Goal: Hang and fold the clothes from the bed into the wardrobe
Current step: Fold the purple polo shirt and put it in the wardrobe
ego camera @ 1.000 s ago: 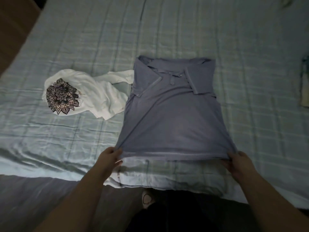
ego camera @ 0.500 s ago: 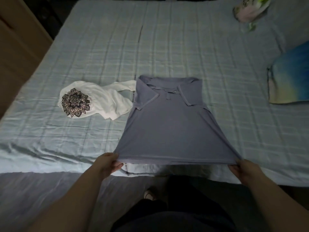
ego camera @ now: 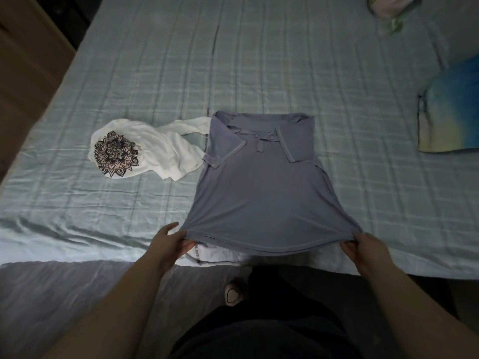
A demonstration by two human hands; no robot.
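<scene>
A grey-blue polo shirt (ego camera: 261,187) lies face up on the bed, its sleeves folded under and its collar pointing away from me. My left hand (ego camera: 168,242) pinches the hem's left corner. At the right corner my right hand (ego camera: 363,250) grips the hem as well, and the hem is lifted slightly off the sheet between them. A white garment with a black mandala print (ego camera: 140,151) lies crumpled just left of the shirt, touching its collar side.
The bed (ego camera: 259,60) has a pale checked sheet and its near edge runs under my hands. A blue and yellow cushion (ego camera: 451,112) sits at the right, a pink and green item (ego camera: 388,9) at the far right. Wooden furniture (ego camera: 23,60) stands at the left.
Both hands have raised the shirt's hem a little and drawn it toward me. The view has tilted up, so more of the bed's far side shows.
</scene>
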